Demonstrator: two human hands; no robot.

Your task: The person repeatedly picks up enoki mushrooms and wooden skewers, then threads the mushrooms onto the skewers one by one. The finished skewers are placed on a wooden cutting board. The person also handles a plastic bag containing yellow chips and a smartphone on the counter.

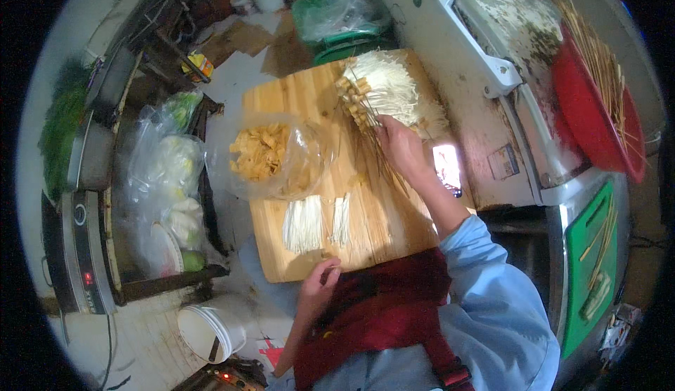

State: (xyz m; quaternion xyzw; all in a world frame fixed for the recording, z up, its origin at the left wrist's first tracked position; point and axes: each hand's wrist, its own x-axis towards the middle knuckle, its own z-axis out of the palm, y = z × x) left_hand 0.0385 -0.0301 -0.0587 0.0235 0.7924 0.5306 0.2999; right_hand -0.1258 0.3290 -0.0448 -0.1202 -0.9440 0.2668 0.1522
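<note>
My right hand [402,146] is at the thin sticks of rolled skewers [360,101], its fingers closed on a bamboo skewer. The skewers lie partly over a large heap of enoki mushrooms [390,82] on the wooden board [295,93]. Near the board's front edge is my left hand [319,280], thumb and fingertips close together; whether anything is between them is unclear. Just beyond it lie a wide bundle [303,225] and a narrow bundle [341,219] of trimmed enoki. An open clear plastic bag [311,153] holds yellow-brown pieces [259,151], probably tofu skin, at the board's left.
A lit phone [446,167] stands by the board's right edge, beside a worn white chest freezer [437,64]. Bagged vegetables [176,169] lie to the left. A red basin [590,101] holds bamboo sticks; a green cutting board [590,275] is at right. A white bucket [211,333] stands lower left.
</note>
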